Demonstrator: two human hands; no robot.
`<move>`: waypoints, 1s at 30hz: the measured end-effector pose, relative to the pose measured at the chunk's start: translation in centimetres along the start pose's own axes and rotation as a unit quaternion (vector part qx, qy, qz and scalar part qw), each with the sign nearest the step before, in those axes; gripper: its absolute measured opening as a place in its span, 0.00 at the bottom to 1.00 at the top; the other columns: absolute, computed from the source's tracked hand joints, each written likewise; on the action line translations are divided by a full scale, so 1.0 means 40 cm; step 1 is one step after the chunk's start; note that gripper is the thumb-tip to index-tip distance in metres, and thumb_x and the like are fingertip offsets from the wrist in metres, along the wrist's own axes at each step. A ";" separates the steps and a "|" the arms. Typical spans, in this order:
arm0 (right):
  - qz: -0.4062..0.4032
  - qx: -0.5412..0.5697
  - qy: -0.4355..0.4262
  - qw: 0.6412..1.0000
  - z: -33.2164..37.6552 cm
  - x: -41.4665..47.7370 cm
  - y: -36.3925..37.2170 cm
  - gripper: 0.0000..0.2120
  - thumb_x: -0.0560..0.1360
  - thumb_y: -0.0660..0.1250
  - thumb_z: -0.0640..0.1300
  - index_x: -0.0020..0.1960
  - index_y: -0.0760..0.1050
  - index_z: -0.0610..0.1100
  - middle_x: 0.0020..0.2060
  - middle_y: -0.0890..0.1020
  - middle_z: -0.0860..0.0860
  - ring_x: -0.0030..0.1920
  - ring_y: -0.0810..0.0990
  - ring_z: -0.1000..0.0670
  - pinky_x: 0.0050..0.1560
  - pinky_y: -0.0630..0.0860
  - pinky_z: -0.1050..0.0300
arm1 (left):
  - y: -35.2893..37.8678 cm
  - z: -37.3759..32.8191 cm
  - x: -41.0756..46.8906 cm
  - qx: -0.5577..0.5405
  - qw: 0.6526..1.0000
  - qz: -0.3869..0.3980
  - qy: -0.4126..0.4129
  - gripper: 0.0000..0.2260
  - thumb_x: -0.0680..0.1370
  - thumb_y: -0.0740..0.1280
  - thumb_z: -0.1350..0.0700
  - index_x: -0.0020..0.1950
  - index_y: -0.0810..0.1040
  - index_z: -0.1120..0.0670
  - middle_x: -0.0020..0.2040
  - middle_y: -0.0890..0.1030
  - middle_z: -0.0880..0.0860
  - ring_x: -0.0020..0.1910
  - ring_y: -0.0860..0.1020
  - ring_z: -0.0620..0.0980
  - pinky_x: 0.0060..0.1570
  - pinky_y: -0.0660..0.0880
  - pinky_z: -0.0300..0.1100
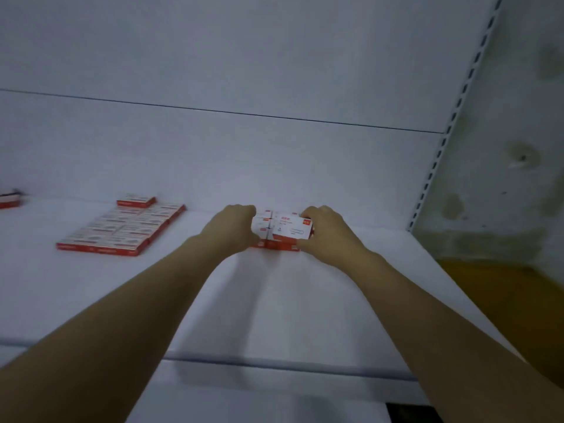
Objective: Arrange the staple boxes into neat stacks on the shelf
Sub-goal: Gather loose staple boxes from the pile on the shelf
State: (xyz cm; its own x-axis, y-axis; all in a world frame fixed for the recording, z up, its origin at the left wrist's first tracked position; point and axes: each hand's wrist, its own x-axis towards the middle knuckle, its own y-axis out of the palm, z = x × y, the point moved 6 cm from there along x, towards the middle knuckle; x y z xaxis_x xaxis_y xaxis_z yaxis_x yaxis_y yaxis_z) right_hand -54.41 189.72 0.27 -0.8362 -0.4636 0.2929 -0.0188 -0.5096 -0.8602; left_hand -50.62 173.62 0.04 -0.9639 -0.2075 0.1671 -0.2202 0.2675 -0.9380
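Nearest the viewer, two bare forearms reach out from the bottom corners across a white shelf (pixel 274 300), its front lip running as a pale edge below them. Farther in, the left hand (pixel 233 230) and the right hand (pixel 325 230) meet on either side of a small cluster of staple boxes (pixel 282 232), red and white, set close to the back of the shelf. The left grip is curled against the cluster's left side, fingers bent over its far edge; the right grip is clamped on the top box (pixel 291 228), thumb at its near corner and fingers over its far edge. That box sits a little askew on the boxes beneath it, whose red sides show below.

Well apart to the left, a flat block of boxes (pixel 122 232) lies in tidy rows, one layer deep, touching edge to edge. A single box (pixel 135 200) rests just behind it, by the back panel. At the far left edge of the view, another red and white box (pixel 9 198) is partly cut off.

Behind everything rises the white back panel (pixel 244 71), crossed by a thin dark seam. To the right, a slotted metal upright (pixel 451 123) runs diagonally, with a stained wall (pixel 512 148) beyond it.
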 end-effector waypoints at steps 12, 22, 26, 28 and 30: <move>-0.122 0.156 -0.039 0.979 0.072 0.110 0.093 0.22 0.67 0.68 0.29 0.60 0.73 0.43 0.57 0.71 0.47 0.55 0.75 0.45 0.53 0.77 0.53 | 0.011 0.050 0.051 -0.157 0.975 -0.129 0.089 0.29 0.69 0.68 0.71 0.69 0.69 0.57 0.63 0.72 0.56 0.52 0.75 0.52 0.47 0.69 0.32; -0.108 0.290 -0.056 0.949 0.046 0.140 0.146 0.26 0.71 0.64 0.25 0.64 0.73 0.46 0.59 0.69 0.54 0.60 0.74 0.50 0.47 0.79 0.67 | 0.034 0.120 0.070 -0.271 0.927 -0.235 0.109 0.22 0.71 0.69 0.69 0.62 0.74 0.54 0.57 0.75 0.48 0.42 0.73 0.38 0.41 0.73 0.27; -0.089 0.332 -0.025 0.939 0.033 0.151 0.122 0.23 0.73 0.68 0.32 0.63 0.71 0.51 0.57 0.75 0.55 0.53 0.76 0.57 0.40 0.77 0.73 | 0.018 0.126 0.080 -0.314 0.922 -0.208 0.089 0.23 0.73 0.70 0.65 0.65 0.72 0.50 0.56 0.73 0.42 0.45 0.74 0.36 0.44 0.74 0.28; -0.065 0.342 -0.015 0.937 0.027 0.152 0.114 0.23 0.73 0.69 0.35 0.64 0.70 0.52 0.57 0.76 0.58 0.52 0.76 0.59 0.40 0.76 0.73 | 0.012 0.131 0.082 -0.356 0.915 -0.174 0.076 0.24 0.73 0.71 0.62 0.66 0.72 0.48 0.55 0.75 0.39 0.46 0.75 0.37 0.42 0.75 0.28; -0.028 0.370 -0.007 0.928 0.018 0.153 0.111 0.22 0.74 0.69 0.38 0.65 0.70 0.52 0.57 0.77 0.59 0.52 0.79 0.57 0.46 0.77 0.67 | 0.006 0.134 0.081 -0.415 0.898 -0.135 0.061 0.21 0.73 0.71 0.59 0.64 0.73 0.47 0.53 0.77 0.38 0.47 0.77 0.40 0.43 0.75 0.30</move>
State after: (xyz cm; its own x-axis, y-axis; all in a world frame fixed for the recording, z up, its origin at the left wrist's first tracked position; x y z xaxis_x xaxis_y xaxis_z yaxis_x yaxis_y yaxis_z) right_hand -59.22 184.08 -1.47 -0.8384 -0.4272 0.3385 0.3237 -0.8899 -0.3215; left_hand -52.99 167.97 -1.29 -0.8565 -0.2795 0.4340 -0.4356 0.8424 -0.3172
